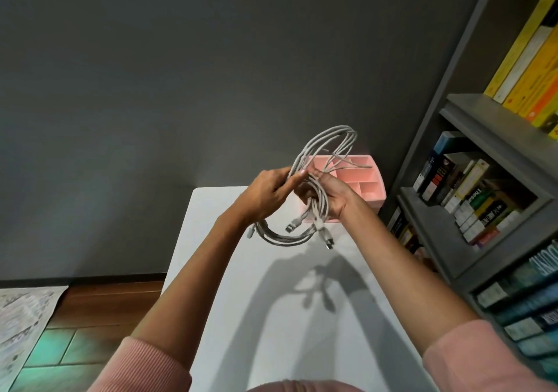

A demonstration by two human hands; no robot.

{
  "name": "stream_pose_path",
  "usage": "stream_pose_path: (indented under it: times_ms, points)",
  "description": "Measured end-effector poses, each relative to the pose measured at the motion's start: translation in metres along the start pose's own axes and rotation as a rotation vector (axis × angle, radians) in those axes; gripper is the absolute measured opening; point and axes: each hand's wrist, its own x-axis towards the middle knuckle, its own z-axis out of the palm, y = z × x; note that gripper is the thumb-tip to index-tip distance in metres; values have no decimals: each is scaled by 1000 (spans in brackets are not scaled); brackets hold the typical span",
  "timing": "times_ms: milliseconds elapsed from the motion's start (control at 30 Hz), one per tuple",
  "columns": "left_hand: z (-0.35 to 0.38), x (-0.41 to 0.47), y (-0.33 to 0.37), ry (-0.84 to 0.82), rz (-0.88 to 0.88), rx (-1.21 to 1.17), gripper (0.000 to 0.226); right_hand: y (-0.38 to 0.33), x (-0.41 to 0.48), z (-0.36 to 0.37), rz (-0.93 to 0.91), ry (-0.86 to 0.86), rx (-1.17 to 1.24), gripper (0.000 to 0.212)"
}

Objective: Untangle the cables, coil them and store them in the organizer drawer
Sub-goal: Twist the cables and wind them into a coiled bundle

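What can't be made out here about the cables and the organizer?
1. Cable count: in the head view the loops of the white cables overlap in one bundle, so separate cables can't be counted.
2. Pink organizer: its front, and any drawer there, is hidden behind the left hand, the right hand and the bundle.
3. Connectors: too small to tell the plug types.

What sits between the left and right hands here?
The looped white cables, gripped by the left hand and right hand; head view shows it.
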Motion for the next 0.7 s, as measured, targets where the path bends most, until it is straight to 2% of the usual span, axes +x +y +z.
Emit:
stream_pose_path:
  times_ms: [100, 167, 233, 367, 433, 533, 600, 700]
  points:
    - [6, 3, -4, 74, 7, 27, 40, 7, -4, 2, 107, -121, 38, 59]
    - [6, 4, -12, 122, 4, 55, 44, 7, -7, -1, 165, -136, -180, 65]
    - [6, 6, -17, 155, 5, 96, 41, 7, -12, -2, 221, -148, -352, 66]
    - [5, 7, -24, 203, -13, 137, 36, 9, -20, 5, 184, -148, -345, 67]
    - [3, 7, -31, 219, -48, 140, 38, 10, -21, 4, 128, -181, -311, 66]
    - [2, 6, -38, 223, -76, 169, 41, 13, -19, -3, 74, -278, -375, 48]
    - [2, 7, -41, 203, -84, 202, 42, 17, -16, -9, 57, -293, -572, 40]
    - [4, 8, -45, 165, -133, 270, 48, 21, -13, -11, 43, -150, -898, 39]
